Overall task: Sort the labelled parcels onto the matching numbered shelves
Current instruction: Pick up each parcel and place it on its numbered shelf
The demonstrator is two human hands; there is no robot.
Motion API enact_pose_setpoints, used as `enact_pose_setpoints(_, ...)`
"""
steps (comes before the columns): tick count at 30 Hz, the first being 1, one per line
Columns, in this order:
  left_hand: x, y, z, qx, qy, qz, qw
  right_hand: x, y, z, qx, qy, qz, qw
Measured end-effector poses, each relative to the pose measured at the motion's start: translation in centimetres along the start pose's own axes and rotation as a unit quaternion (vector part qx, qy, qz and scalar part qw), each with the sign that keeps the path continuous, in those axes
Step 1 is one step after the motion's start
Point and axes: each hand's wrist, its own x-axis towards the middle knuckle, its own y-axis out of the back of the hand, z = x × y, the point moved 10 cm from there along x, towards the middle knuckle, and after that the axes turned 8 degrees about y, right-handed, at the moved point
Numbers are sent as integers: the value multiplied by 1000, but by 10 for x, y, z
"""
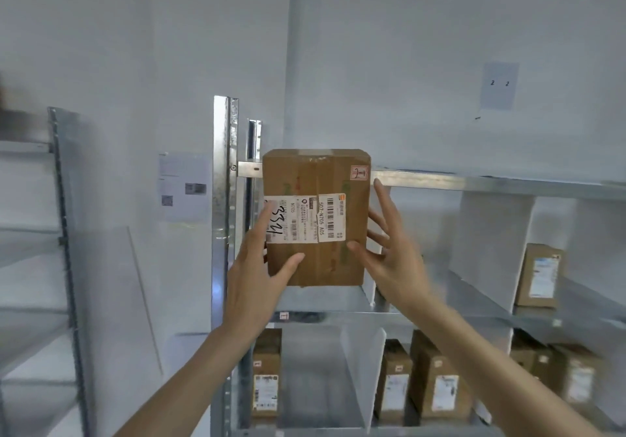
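You are steadying the cardboard parcel (315,216) upright between both hands, left hand (257,267) and right hand (389,250), fingers straight and unclenched, seating it on the shelf (338,314) tagged to match.

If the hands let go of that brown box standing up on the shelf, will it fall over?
Probably not. The brown box stands on a narrow end on the metal shelf, so a push could tip it. It looks stiff, keeping square edges between the left hand and right hand. Probably not heavy: straight fingers steady it.
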Motion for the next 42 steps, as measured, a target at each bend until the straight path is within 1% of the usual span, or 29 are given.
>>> enact_pose_setpoints(2, -8, -13, -9, 29, -17, -27, 999, -10, -6, 7, -63, 22, -29, 997)
enact_pose_setpoints(5, -23, -32, -32, 76, -21, -54, 995, -29, -19, 26, -172, 49, -70, 981)
enact_pose_setpoints(8, -47, -48, -55, 117, -37, -69, 990, -57, -36, 51, -210, 62, -105, 970)
enact_pose_setpoints(10, -67, -57, -75, 113, -42, -78, 990, -80, -51, 68, -221, 70, -124, 965)
enact_pose_setpoints(13, -97, -66, -112, 117, -35, -77, 990, -118, -72, 95, -252, 82, -128, 956)
enact_pose_setpoints(16, -130, -78, -147, 139, -59, -79, 985, -156, -90, 123, -293, 73, -100, 948)
enact_pose_setpoints(20, -171, -98, -199, 167, -82, -94, 978, -212, -121, 174, -296, 54, -103, 948)
enact_pose_setpoints(24, -195, -124, -256, 166, -73, -112, 977, -249, -150, 235, -291, 40, -129, 947)
enact_pose_setpoints(28, -210, -161, -309, 173, -45, -137, 974, -272, -168, 288, -280, 30, -130, 951)
enact_pose_setpoints(36, -229, -227, -399, 210, -28, -165, 963, -308, -200, 395, -252, -5, -159, 955)
enact_pose_setpoints(39, -233, -249, -428, 221, -20, -170, 960, -319, -213, 436, -243, -20, -159, 957)
enact_pose_setpoints(42, -239, -270, -460, 225, 4, -192, 955, -328, -225, 468, -226, -19, -155, 962)
